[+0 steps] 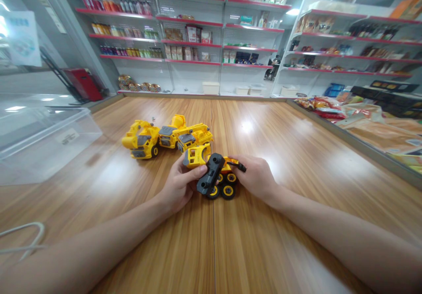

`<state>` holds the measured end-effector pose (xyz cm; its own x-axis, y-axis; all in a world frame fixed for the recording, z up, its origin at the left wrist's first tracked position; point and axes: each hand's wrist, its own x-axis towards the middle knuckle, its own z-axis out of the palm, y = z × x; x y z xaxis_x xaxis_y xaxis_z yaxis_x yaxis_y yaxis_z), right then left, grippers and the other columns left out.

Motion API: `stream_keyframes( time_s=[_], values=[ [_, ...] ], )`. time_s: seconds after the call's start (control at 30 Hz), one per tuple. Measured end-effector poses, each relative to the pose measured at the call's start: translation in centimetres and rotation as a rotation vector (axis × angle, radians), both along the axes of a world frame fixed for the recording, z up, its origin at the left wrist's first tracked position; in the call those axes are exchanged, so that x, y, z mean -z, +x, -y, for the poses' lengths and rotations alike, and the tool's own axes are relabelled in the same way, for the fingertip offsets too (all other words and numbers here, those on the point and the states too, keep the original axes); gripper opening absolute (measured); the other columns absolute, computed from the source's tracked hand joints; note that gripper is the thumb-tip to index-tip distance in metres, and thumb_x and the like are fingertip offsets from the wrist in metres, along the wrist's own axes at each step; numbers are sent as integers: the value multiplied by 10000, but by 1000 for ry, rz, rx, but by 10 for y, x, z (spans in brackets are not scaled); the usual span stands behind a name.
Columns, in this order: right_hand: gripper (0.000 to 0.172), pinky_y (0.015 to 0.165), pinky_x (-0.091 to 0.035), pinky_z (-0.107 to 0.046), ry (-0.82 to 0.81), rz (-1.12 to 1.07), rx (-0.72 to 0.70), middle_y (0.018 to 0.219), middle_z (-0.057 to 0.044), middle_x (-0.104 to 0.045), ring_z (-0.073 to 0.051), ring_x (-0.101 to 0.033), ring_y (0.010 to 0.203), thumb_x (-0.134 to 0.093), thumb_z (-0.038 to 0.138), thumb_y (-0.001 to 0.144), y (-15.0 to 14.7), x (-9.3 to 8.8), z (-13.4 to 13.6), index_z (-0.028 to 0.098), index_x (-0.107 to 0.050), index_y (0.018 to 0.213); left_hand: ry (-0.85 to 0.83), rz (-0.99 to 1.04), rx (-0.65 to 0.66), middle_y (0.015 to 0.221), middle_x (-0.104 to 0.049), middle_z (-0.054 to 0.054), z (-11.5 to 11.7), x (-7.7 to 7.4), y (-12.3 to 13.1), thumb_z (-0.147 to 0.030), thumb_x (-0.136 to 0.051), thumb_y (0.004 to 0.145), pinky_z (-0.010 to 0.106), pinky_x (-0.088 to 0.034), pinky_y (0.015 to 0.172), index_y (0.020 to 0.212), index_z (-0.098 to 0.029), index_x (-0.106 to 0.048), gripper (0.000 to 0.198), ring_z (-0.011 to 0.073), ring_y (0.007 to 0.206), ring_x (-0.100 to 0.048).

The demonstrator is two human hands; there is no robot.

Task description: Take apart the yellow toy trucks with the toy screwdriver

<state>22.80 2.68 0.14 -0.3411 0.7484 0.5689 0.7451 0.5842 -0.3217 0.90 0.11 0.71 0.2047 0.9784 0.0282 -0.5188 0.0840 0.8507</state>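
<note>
My left hand [182, 182] is closed around a yellow toy truck cab [197, 155] and a dark grey toy chassis piece [211, 174], its thumb lying on the grey piece. The chassis piece is tilted, with round black knobs at both ends. My right hand [255, 174] is closed at a yellow toy part [228, 165]; a slim black piece [238, 166] sticks out by its fingers. Whether the two are joined is unclear. Just below, several black wheels with yellow hubs [228, 191] sit close together, partly behind the grey piece.
Yellow toy trucks stand beyond my hands: an excavator [141, 139], a mixer truck [171, 130] and a third truck [195, 136]. A clear plastic bin [67, 142] is at left, near a white cable [36, 237]. Packaged goods [329, 107] lie right; stocked shelves [194, 43] rise behind the wooden table [263, 118].
</note>
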Motion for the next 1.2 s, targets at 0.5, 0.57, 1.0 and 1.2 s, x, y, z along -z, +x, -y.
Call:
stream_keyframes(
  time_s=[0.5,0.57,1.0,1.2],
  values=[
    [431,544,-429,-204,64,-133,-449,728,22,-660,-97,-560,546,-636,317,861,-1,-1,13,185,-524,1255,151,-112,75,959,-703,70,2,2,-1,-188,-815,682,282,-568,731,1034,-142,-633,399,189,815,-680],
    [388,527,-421,-197,96,-163,-465,696,39,-651,-90,-556,523,-666,322,835,-2,-1,14,193,-534,1176,181,-136,62,903,-704,66,3,0,-1,-202,-816,679,265,-557,701,1003,-135,-628,380,178,772,-672],
    [136,465,-296,-289,323,375,-828,618,49,-569,-122,-507,517,-530,186,821,-9,-18,36,204,-543,956,115,-139,-62,759,-639,23,4,-4,2,-270,-789,696,188,-352,366,838,-150,-536,314,96,467,-557],
    [177,456,-268,-295,251,476,-871,624,45,-576,-123,-490,521,-552,230,818,-9,-18,39,213,-556,994,178,-134,-58,807,-627,7,2,0,2,-223,-757,750,175,-351,368,915,-181,-501,308,85,483,-557]
  ],
)
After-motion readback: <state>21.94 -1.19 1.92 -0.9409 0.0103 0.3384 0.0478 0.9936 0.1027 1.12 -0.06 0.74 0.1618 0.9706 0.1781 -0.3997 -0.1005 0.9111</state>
